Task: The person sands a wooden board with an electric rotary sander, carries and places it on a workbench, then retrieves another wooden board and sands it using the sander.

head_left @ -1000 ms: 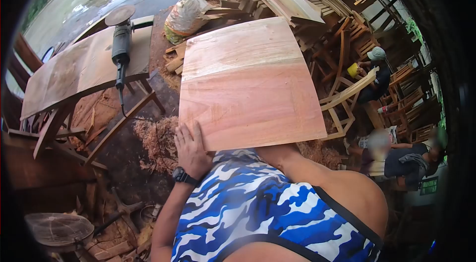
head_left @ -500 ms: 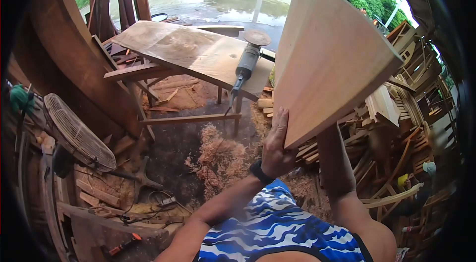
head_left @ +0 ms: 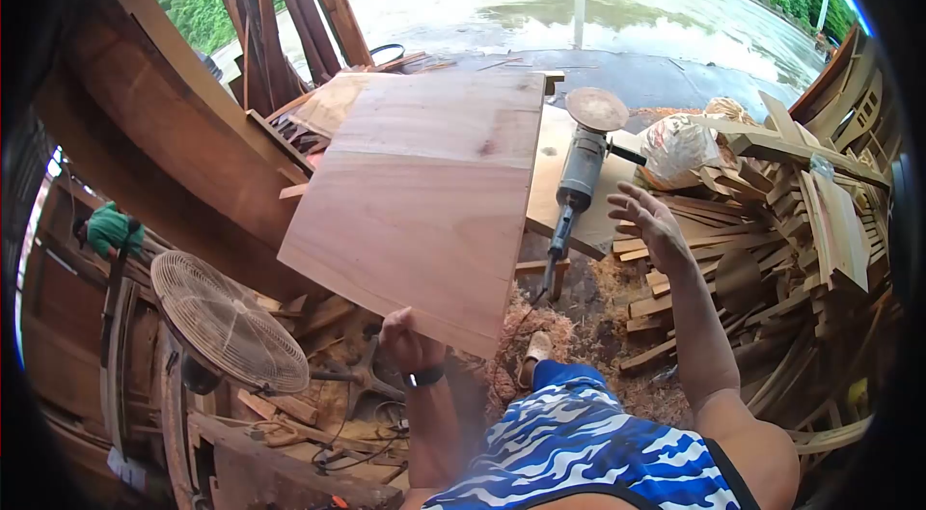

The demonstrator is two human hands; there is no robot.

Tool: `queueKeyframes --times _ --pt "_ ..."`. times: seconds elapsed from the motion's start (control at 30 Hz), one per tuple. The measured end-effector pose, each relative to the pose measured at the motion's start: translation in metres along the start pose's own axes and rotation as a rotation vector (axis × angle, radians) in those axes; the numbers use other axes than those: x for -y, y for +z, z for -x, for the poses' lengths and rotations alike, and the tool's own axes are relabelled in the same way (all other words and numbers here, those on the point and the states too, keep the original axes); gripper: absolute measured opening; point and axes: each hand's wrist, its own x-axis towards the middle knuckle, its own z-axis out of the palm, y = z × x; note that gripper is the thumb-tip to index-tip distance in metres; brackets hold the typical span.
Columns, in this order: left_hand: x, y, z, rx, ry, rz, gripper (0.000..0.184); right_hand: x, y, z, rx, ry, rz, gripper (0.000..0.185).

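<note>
A broad reddish wooden panel [head_left: 424, 192] lies tilted over the left part of a wooden bench top [head_left: 564, 158]. My left hand [head_left: 410, 341] grips the panel's near edge, its fingers curled round the wood. To the right of the panel, my right hand [head_left: 648, 218] is raised with fingers apart and nothing in it. Between the panel and my right hand, a grey angle grinder [head_left: 582, 167] with a round disc [head_left: 596, 110] rests on the bench top, its cord hanging down at the near side.
A fan [head_left: 229, 320] stands at the left, with tall planks [head_left: 289, 18] behind. Stacked timber [head_left: 762, 249] and a white sack [head_left: 675, 148] are at the right. Wood shavings [head_left: 540, 336] lie underfoot. A person in green [head_left: 111, 228] is at the far left.
The view has swung left. The panel has gone from upright in both hands to lying over the bench. My right hand has let go of it.
</note>
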Motion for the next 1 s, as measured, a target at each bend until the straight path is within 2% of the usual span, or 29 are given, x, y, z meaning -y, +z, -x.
queueKeyframes --times 0.03,0.1,0.13,0.17,0.2,0.23,0.27,0.3,0.33,0.37,0.43,0.5,0.53,0.63,0.7,0.77,0.8,0.83,0.87,0.9,0.93,0.97,1.0 --pt "0.005 -0.003 -0.016 0.009 0.012 -0.016 0.02 0.006 0.005 -0.023 0.14 0.029 -0.016 0.085" --pt "0.016 0.001 -0.028 -0.195 0.024 0.158 0.019 0.008 0.052 -0.044 0.364 0.085 -0.11 0.101" --pt "0.014 0.005 -0.046 -0.043 -0.077 0.186 0.03 0.001 0.078 -0.054 0.485 0.11 -0.198 0.122" --pt "0.016 0.017 -0.062 -0.044 -0.07 0.178 0.03 0.005 0.111 -0.057 0.604 0.128 -0.392 0.128" --pt "0.019 0.034 -0.079 -0.091 -0.095 0.136 0.038 0.002 0.141 -0.063 0.622 0.148 -0.474 0.132" --pt "0.02 0.041 -0.094 -0.139 -0.122 0.093 0.046 -0.013 0.163 -0.076 0.664 0.089 -0.508 0.13" --pt "0.019 0.027 -0.103 -0.141 -0.119 0.086 0.046 -0.018 0.183 -0.086 0.593 0.077 -0.511 0.111" --pt "0.014 0.002 -0.105 -0.061 -0.093 -0.017 0.057 -0.013 0.2 -0.095 0.456 0.198 -0.641 0.1" --pt "0.005 -0.018 -0.112 0.019 -0.075 -0.119 0.069 -0.004 0.201 -0.106 0.454 0.211 -0.639 0.095" --pt "-0.008 -0.029 -0.125 0.015 -0.087 -0.127 0.069 0.005 0.202 -0.121 0.449 0.221 -0.639 0.09" --pt "-0.034 -0.047 -0.145 0.132 0.132 -0.229 0.077 0.011 0.187 -0.149 0.474 0.216 -0.732 0.085" --pt "-0.082 -0.03 -0.188 0.317 -0.028 -0.139 0.075 -0.013 0.156 -0.188 0.528 0.27 -0.772 0.093" --pt "-0.095 -0.028 -0.204 0.327 -0.029 -0.132 0.075 -0.008 0.14 -0.201 0.498 0.252 -0.778 0.095" --pt "-0.127 -0.029 -0.247 -0.021 0.019 -0.185 0.074 -0.029 0.087 -0.253 0.485 0.264 -0.881 0.098" --pt "-0.149 -0.045 -0.277 -0.264 0.029 -0.216 0.074 -0.052 0.051 -0.29 0.468 0.296 -0.82 0.095" --pt "-0.177 -0.122 -0.306 -0.245 -0.412 -0.334 0.07 -0.147 -0.02 -0.346 0.408 0.365 -0.677 0.08" --pt "-0.156 -0.148 -0.304 -0.364 -0.374 -0.418 0.069 -0.143 -0.016 -0.359 0.244 0.396 -0.657 0.08" --pt "-0.134 -0.17 -0.305 -0.396 -0.414 -0.293 0.073 -0.134 0.001 -0.372 0.085 0.423 -0.632 0.081" --pt "-0.121 -0.196 -0.307 -0.457 -0.481 -0.202 0.076 -0.101 0.025 -0.379 0.431 0.459 -1.119 0.087" --pt "-0.103 -0.188 -0.31 -0.488 -0.51 -0.113 0.078 -0.112 0.034 -0.389 0.342 0.32 -1.145 0.095" --pt "-0.087 -0.209 -0.309 -0.472 -0.501 -0.082 0.079 -0.108 0.048 -0.391 0.241 0.26 -1.188 0.098" --pt "-0.074 -0.227 -0.306 -0.564 -0.51 -0.116 0.077 -0.106 0.062 -0.39 0.143 0.212 -1.22 0.101" --pt "-0.064 -0.254 -0.297 -0.622 -0.521 -0.089 0.075 -0.11 0.072 -0.39 0.131 0.271 -1.245 0.099"
